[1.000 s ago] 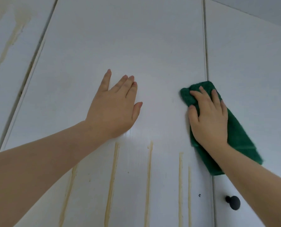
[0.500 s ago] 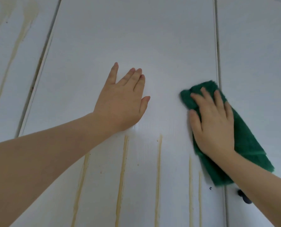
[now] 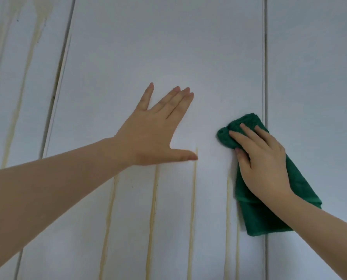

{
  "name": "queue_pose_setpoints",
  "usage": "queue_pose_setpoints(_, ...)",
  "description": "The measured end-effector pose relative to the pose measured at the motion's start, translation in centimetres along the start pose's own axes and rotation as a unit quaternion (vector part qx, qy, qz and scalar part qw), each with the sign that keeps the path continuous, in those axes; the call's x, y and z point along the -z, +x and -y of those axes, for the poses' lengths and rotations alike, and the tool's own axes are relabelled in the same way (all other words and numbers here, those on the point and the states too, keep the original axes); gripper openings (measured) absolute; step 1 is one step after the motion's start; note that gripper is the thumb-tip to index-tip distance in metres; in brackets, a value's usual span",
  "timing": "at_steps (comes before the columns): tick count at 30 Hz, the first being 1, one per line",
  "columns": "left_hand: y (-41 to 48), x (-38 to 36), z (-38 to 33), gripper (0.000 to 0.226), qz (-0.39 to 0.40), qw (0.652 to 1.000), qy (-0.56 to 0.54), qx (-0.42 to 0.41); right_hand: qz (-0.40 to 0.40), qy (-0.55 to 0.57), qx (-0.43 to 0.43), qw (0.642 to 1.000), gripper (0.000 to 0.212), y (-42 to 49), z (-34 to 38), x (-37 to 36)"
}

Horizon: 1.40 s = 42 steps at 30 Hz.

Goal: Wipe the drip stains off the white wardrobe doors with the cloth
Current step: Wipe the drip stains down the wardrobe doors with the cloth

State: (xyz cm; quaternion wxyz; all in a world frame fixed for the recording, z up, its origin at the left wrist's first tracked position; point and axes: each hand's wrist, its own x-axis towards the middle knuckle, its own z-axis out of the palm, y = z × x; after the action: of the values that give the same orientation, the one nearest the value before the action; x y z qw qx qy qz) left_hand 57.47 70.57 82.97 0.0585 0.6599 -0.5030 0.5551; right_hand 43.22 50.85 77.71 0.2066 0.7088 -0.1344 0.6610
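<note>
White wardrobe doors [image 3: 168, 47] w/ yellow drip stains [image 3: 191, 209] lower centre, left hand [image 3: 154, 134] flat, fingers spread, right hand [image 3: 263, 162] pressing folded green cloth [image 3: 269, 219] centre-right.

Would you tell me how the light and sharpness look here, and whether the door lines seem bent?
Head view: soft, even light, no glare; a faint shadow beside the right hand and cloth; left hand blurred at the thumb tip; door seams look straight but converge upward.
</note>
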Motion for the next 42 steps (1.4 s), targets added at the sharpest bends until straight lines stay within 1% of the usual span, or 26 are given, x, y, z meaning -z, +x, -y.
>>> queue_pose_setpoints(2, -1.3, 0.2, -1.1, 0.115, 0.077, 0.996, 0.038, -0.034, 0.011, -0.018, 0.056, 0.998, 0.039, 0.0, -1.1, 0.7)
queue_pose_setpoints(3, -1.7, 0.2, -1.4, 0.119, 0.112, 0.991, 0.061, -0.040, 0.017, -0.021, 0.067, 0.997, 0.039, 0.7, -1.5, 1.0)
queue_pose_setpoints(4, -1.8, 0.1, -1.7, 0.122, 0.136, 0.986, 0.083, -0.040, 0.017, -0.019, 0.059, 0.998, 0.038, 1.7, -1.7, 1.1)
queue_pose_setpoints(5, -1.8, -0.1, -1.7, 0.124, 0.150, 0.983, 0.097, -0.034, 0.014, -0.010, 0.031, 0.999, 0.036, 2.7, -1.6, 1.1)
queue_pose_setpoints(7, -1.6, -0.3, -1.7, 0.127, 0.164, 0.980, 0.111, -0.017, 0.002, 0.011, -0.045, 0.999, 0.037, 3.4, -0.4, 0.7)
queue_pose_setpoints(8, -1.5, -0.4, -1.9, 0.128, 0.167, 0.979, 0.119, -0.011, -0.005, 0.012, -0.063, 0.998, 0.038, 2.6, 0.4, 0.4)
queue_pose_setpoints(9, -1.6, -0.6, -2.1, 0.129, 0.171, 0.977, 0.126, -0.009, -0.012, 0.002, -0.053, 0.999, 0.040, 0.9, 1.1, 0.0)
queue_pose_setpoints(11, -1.7, -1.0, -2.6, 0.130, 0.181, 0.974, 0.133, -0.010, -0.010, -0.026, 0.025, 0.999, 0.043, -3.6, 1.4, -0.4)
queue_pose_setpoints(13, -1.8, -1.3, -2.8, 0.132, 0.187, 0.972, 0.138, -0.013, 0.013, -0.043, 0.108, 0.993, 0.044, -7.0, 0.5, -0.1)
queue_pose_setpoints(14, -1.8, -1.4, -2.8, 0.133, 0.188, 0.972, 0.138, -0.013, 0.024, -0.044, 0.131, 0.990, 0.044, -7.2, -0.3, 0.3)
queue_pose_setpoints(15, -1.8, -1.4, -2.9, 0.134, 0.187, 0.973, 0.139, -0.011, 0.032, -0.043, 0.135, 0.989, 0.043, -6.5, -1.0, 0.5)
queue_pose_setpoints(17, -1.7, -1.5, -2.9, 0.135, 0.184, 0.972, 0.145, -0.007, 0.024, -0.036, 0.088, 0.995, 0.045, -3.7, -1.5, 0.4)
queue_pose_setpoints(20, -1.7, -1.5, -3.1, 0.134, 0.183, 0.972, 0.150, 0.003, -0.002, -0.001, -0.047, 0.999, 0.048, -0.6, -0.3, -0.2)
queue_pose_setpoints(21, -1.8, -1.5, -3.3, 0.134, 0.183, 0.972, 0.149, 0.007, -0.013, 0.004, -0.060, 0.998, 0.048, -1.1, 0.4, -0.3)
queue_pose_setpoints(22, -1.9, -1.5, -3.5, 0.135, 0.183, 0.972, 0.148, 0.013, -0.011, 0.001, -0.044, 0.999, 0.048, -2.6, 0.8, -0.4)
queue_pose_setpoints(25, -2.4, -1.5, -3.9, 0.134, 0.181, 0.973, 0.136, 0.033, 0.038, -0.034, 0.060, 0.997, 0.059, -9.1, 1.2, 0.1)
queue_pose_setpoints(27, -2.7, -1.4, -4.1, 0.133, 0.177, 0.975, 0.125, 0.041, 0.046, -0.047, 0.106, 0.992, 0.051, -10.6, 0.4, 0.9)
queue_pose_setpoints(29, -2.7, -1.5, -4.5, 0.132, 0.174, 0.977, 0.117, 0.042, 0.033, -0.069, 0.081, 0.994, 0.044, -8.6, -0.3, 1.0)
queue_pose_setpoints(31, -2.6, -1.5, -5.1, 0.132, 0.182, 0.976, 0.113, 0.041, 0.009, -0.075, 0.009, 0.997, 0.044, -5.6, -0.3, 0.5)
queue_pose_setpoints(33, -2.7, -1.8, -5.6, 0.132, 0.196, 0.974, 0.109, 0.040, -0.015, -0.042, -0.054, 0.998, 0.043, -4.9, 0.5, 0.0)
queue_pose_setpoints(34, -2.8, -1.9, -5.8, 0.132, 0.201, 0.973, 0.108, 0.040, -0.019, -0.032, -0.058, 0.998, 0.042, -6.0, 1.0, -0.2)
queue_pose_setpoints(35, -2.9, -2.0, -5.9, 0.131, 0.205, 0.972, 0.109, 0.039, -0.011, -0.034, -0.044, 0.998, 0.043, -7.9, 1.3, -0.4)
queue_pose_setpoints(37, -3.0, -2.2, -5.8, 0.131, 0.210, 0.970, 0.115, 0.037, 0.023, -0.039, 0.011, 0.999, 0.047, -12.3, 2.0, -0.1)
queue_pose_setpoints(39, -3.0, -2.2, -5.8, 0.132, 0.212, 0.969, 0.121, 0.034, 0.038, -0.027, 0.038, 0.998, 0.047, -13.8, 1.9, 0.4)
queue_pose_setpoints(40, -3.0, -2.2, -5.8, 0.132, 0.212, 0.969, 0.124, 0.034, 0.036, -0.020, 0.033, 0.999, 0.047, -12.8, 1.5, 0.5)
queue_pose_setpoints(42, -2.8, -2.1, -5.9, 0.132, 0.212, 0.969, 0.125, 0.034, 0.015, -0.024, -0.018, 0.999, 0.045, -9.1, 1.2, 0.2)
